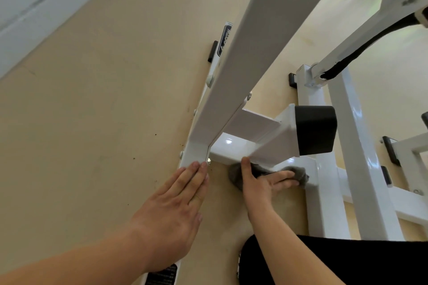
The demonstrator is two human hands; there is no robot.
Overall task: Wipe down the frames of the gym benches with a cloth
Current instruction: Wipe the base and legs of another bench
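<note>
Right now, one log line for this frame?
left hand: flat on white frame | right hand: pressing grey cloth below crossbar | step: wiping frame base

Bench frame (245, 53), white glossy tubing, is standing on the floor (92, 122), its slanted beam meeting a low crossbar (231, 149); cloth (301, 174), grey and crumpled, is lying bunched just beneath that crossbar.

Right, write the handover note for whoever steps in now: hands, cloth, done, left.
Left hand: flat, fingers straight, resting on the beam foot.
Right hand: straight fingers press the grey cloth against the frame below the cross tube.
Done: wiped parts cannot be told apart.
Left: probably this joint, the slanted beam and the frames at right.
</note>
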